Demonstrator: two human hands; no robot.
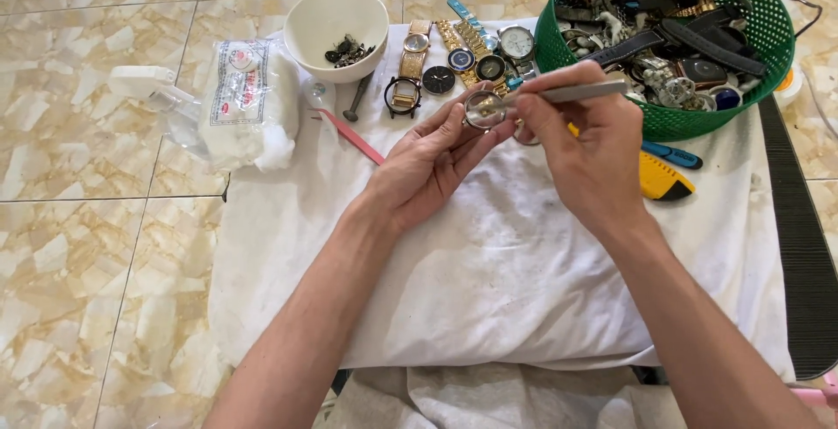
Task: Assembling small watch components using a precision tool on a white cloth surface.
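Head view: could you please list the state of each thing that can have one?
Left hand: closed around a round watch case.
Right hand: pinching tweezers, tips at the case.
White bowl: upright, a few small dark parts inside.
Green basket: upright, heaped with watches and straps.
Watches on cloth: lying flat in a row.
Cotton bag: torn open.

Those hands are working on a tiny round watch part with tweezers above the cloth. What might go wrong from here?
1. The left hand holds the small round watch case only at its fingertips, so it could slip and drop onto the white cloth.
2. The tweezers in the right hand might scratch the case or flick a small part away.
3. The work hovers just above the row of watches, so a slip may knock them.
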